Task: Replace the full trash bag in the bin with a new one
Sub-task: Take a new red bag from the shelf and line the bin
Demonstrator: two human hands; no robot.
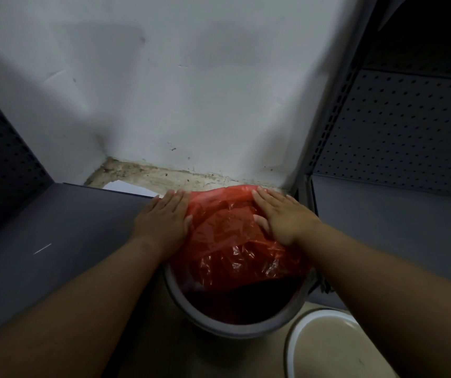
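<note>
While the grey bin (235, 327) stands at 6 o'clock below the white wall (191, 91), both hands, left (164, 216) and right (281, 214), lie flat with fingers spread on the red bag (235, 249) draped over its far rim.

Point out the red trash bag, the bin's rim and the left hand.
red trash bag (235, 241): head view, crinkled middle of the plastic.
bin (235, 330): head view, near grey rim.
left hand (164, 216): head view, back of the hand, flat on the bag's edge.
</note>
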